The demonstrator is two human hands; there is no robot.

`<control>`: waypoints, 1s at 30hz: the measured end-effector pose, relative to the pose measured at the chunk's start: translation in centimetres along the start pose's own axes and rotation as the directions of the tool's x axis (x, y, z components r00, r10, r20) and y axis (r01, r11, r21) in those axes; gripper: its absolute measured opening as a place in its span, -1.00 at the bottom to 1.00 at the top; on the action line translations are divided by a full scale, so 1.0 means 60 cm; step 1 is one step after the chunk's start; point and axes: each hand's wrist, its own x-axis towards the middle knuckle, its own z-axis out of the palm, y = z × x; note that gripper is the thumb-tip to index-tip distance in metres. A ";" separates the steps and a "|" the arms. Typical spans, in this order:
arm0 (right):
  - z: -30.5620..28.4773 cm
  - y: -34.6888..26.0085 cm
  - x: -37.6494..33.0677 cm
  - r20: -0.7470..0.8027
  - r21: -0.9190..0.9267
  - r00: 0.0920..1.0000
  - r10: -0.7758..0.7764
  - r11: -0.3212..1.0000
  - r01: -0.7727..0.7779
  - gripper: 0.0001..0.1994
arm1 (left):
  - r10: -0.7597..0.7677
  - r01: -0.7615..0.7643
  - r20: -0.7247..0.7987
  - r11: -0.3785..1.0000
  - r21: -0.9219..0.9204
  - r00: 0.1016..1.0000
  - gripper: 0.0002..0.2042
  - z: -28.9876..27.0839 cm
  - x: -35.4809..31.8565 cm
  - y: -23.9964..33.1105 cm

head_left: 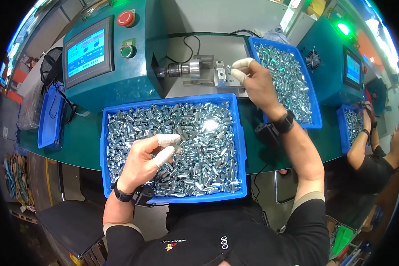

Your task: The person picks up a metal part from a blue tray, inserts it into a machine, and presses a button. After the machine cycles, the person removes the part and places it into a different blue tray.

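My left hand (142,159), with white covers on its thumb and forefinger, hovers over a blue tray (173,199) heaped with small shiny metal fittings (199,155). Its thumb and forefinger are drawn together at the tips; whatever lies between them blends into the fittings behind. My right hand (258,83), also with white fingertip covers, is beside the metal fixture block (220,74) of the bench machine. Those fingers are curled in a pinch near the block's right side, and what they hold is too small to name. Left of the block, a round steel chuck (188,69) faces it.
A green machine housing (115,84) carries a touchscreen (89,52) and red stop button (125,18). Another blue tray of fittings (312,106) stands at the right, beyond my right forearm. A second machine (337,66) and a co-worker's arm (359,146) are farther right.
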 end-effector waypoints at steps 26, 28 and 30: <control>0.021 -0.004 0.058 0.155 -0.222 0.976 -0.151 0.958 0.183 -0.87 | 0.160 -0.161 0.017 0.985 0.060 0.987 -0.71 -0.008 -0.011 -0.010; 0.024 -0.006 0.060 0.156 -0.246 0.976 -0.155 0.950 0.190 -0.87 | 0.140 -0.140 0.019 0.989 0.050 0.990 -0.71 -0.011 -0.005 -0.010; 0.020 -0.005 0.061 0.152 -0.264 0.976 -0.154 0.945 0.190 -0.87 | 0.094 -0.094 0.024 0.995 0.017 0.995 -0.70 -0.009 -0.003 -0.010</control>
